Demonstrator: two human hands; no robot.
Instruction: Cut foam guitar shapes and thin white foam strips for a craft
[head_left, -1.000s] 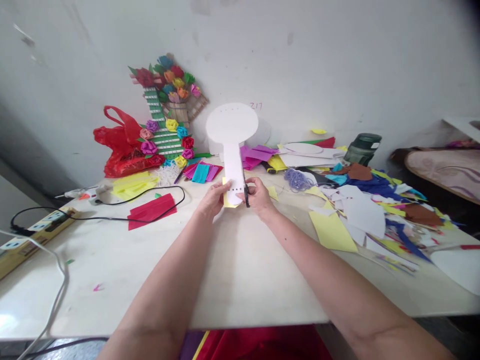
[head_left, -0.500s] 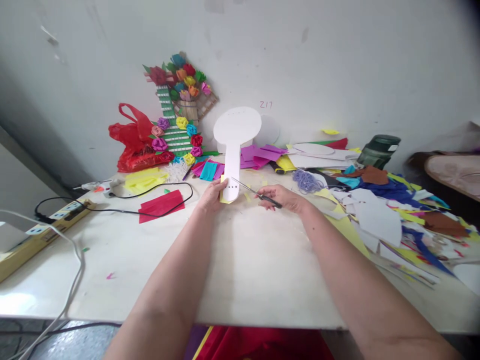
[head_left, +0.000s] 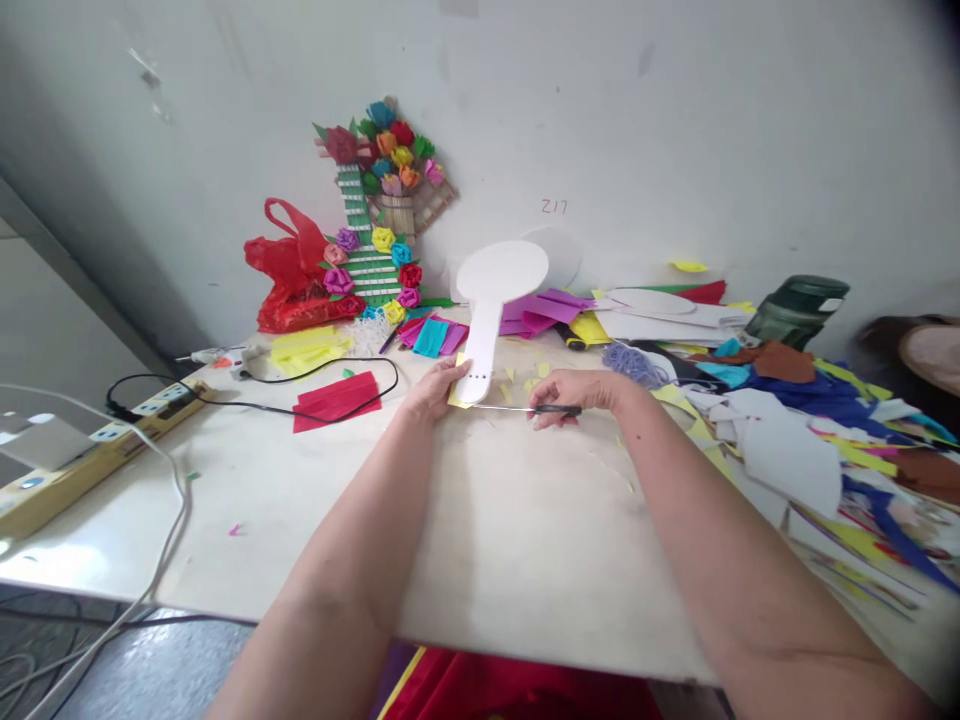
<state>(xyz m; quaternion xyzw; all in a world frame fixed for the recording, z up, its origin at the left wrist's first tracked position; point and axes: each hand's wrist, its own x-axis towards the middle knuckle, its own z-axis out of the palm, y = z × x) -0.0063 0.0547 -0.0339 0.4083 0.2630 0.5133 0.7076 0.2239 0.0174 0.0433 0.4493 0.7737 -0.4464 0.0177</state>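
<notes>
My left hand [head_left: 439, 388] grips the lower end of a white cutout [head_left: 486, 330] with a rounded top and a narrow stem. A row of small dark holes runs across its foot, and a bit of yellow paper [head_left: 459, 400] shows along the lower left edge. My right hand [head_left: 559, 396] holds scissors [head_left: 555, 409] with dark handles. Their thin blades point left, with the tips at the foot of the cutout; whether they touch the paper I cannot tell. Small yellow scraps [head_left: 525, 380] lie between the hands.
A paper-flower decoration [head_left: 367, 260] and a red plastic bag [head_left: 289, 270] stand against the wall. Red crepe paper [head_left: 337, 400] lies left beside a black cable. A power strip [head_left: 142, 420] runs along the left. Paper and fabric scraps [head_left: 787, 440] and a dark green bottle [head_left: 799, 310] are right.
The scissors have swung from slanting upward to nearly level and now reach the foot of the cutout. The cutout has tilted to the right. The whole view has shifted slightly.
</notes>
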